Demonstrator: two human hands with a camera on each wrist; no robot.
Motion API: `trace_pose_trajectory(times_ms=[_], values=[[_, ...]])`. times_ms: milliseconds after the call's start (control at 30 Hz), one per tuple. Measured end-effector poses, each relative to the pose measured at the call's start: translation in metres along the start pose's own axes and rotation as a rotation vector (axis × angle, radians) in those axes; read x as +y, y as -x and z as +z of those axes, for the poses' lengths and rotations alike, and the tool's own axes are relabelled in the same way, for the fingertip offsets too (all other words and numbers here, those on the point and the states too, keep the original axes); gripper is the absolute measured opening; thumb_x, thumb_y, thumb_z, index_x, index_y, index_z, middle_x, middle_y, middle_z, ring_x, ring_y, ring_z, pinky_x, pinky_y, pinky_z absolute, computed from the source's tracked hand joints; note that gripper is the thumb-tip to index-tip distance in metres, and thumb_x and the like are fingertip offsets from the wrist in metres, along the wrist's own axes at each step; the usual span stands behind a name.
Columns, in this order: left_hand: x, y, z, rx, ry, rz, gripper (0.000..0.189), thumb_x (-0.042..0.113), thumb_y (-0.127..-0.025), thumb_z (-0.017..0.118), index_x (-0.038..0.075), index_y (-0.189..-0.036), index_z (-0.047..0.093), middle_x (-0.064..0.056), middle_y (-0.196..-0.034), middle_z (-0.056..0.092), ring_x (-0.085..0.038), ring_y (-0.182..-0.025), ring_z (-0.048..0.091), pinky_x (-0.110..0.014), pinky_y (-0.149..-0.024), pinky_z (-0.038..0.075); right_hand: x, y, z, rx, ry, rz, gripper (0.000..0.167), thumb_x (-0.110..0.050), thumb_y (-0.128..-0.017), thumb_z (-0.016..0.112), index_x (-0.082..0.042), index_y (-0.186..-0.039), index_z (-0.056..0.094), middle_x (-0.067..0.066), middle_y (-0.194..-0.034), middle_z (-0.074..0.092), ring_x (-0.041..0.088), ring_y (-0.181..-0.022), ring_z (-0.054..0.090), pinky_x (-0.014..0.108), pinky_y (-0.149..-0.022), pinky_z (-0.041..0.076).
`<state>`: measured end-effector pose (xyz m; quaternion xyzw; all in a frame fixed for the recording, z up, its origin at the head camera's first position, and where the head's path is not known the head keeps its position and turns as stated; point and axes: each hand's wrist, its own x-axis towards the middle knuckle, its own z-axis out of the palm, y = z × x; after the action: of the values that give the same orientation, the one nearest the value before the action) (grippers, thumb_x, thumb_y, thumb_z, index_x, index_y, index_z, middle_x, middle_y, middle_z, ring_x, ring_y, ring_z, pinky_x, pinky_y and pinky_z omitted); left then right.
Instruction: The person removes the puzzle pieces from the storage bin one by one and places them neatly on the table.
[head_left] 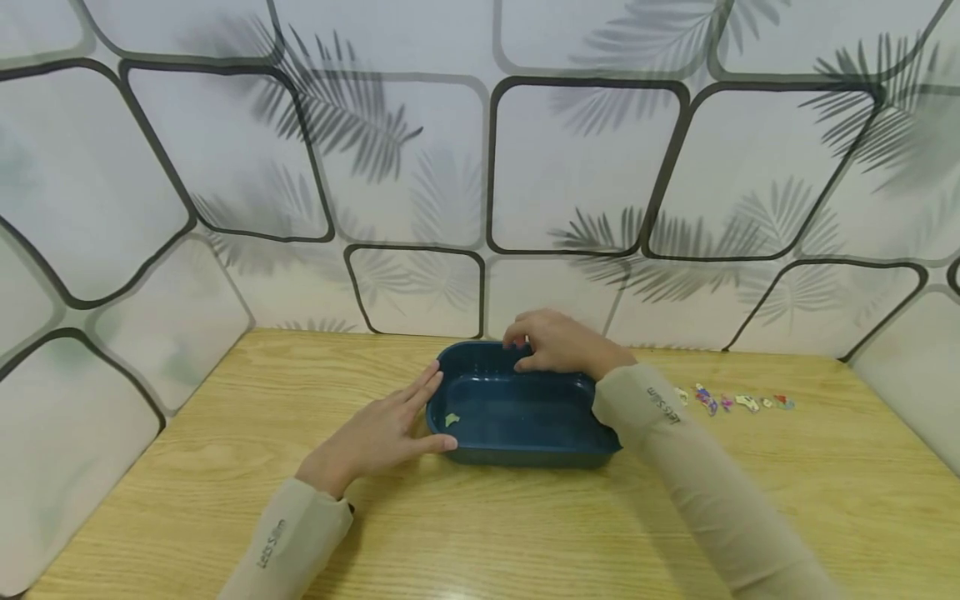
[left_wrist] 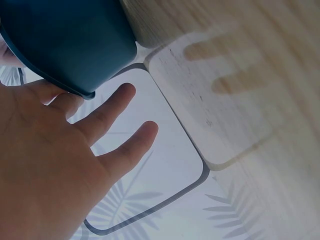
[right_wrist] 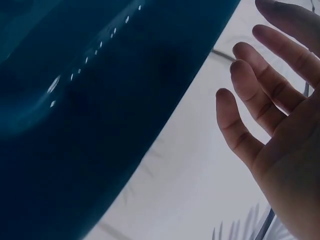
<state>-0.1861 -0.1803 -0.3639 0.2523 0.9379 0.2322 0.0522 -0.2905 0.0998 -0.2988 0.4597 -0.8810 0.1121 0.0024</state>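
A dark blue rectangular basin with rounded corners stands on the table. Inside it, near the left end, lies a small pale green piece. My left hand is at the basin's left end, its thumb at the front left rim and its fingers stretched along the side. In the left wrist view two fingers of the left hand extend past the basin wall. Over the back rim hovers my right hand, fingers loosely bent. The right wrist view shows the right hand holding nothing, apart from the basin.
Several small colourful flat pieces lie in a row on the table right of the basin, partly behind the right sleeve. The wooden table meets a wall with a leaf pattern just behind the basin.
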Motion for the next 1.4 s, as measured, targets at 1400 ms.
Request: trace_pose_trajectory(times_ms=[1400], values=[[0.0,-0.001,-0.001,-0.006,0.012,0.006,0.094,0.057,-0.096,0.062,0.004,-0.161,0.02,-0.008,-0.169,0.01,-0.039,-0.14,0.041,-0.056,-0.108,0.039,-0.042,-0.055,0.061,-0.327,-0.073,0.111,0.026,-0.012,-0.089,0.08,-0.01,-0.114,0.075,-0.002,-0.092,0.063,0.012,-0.085,0.059,0.032,-0.078,0.052]])
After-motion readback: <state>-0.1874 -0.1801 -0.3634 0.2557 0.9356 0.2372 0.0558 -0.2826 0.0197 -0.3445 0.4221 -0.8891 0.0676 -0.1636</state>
